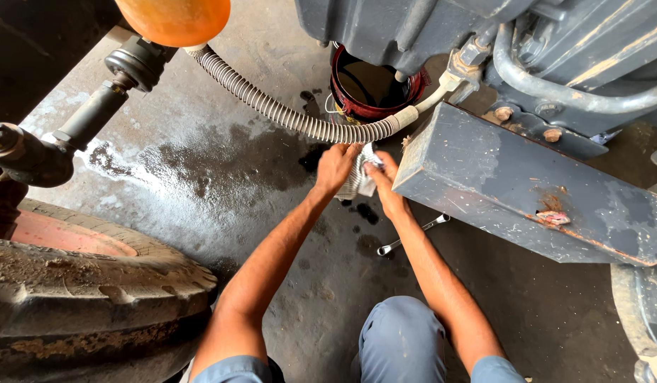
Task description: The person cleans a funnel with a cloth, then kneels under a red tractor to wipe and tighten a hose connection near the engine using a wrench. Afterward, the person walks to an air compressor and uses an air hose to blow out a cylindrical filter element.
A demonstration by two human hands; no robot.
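My left hand point(333, 167) and my right hand point(387, 181) meet over a dirty white rag point(358, 183), both gripping it just below a ribbed grey hose point(286, 113). The hose curves from the upper left to a fitting on the dark grey machine body point(499, 170). A red bucket point(371, 89) of dark oil stands under the machine, just beyond my hands. A metal spanner point(412, 235) lies on the floor near my right forearm.
A large muddy tyre point(94, 291) fills the lower left. A steering rod and joint point(80, 120) cross the upper left under an orange rounded part point(174, 18). The concrete floor point(215, 170) is wet and oil-stained. My knee point(403, 340) is at the bottom.
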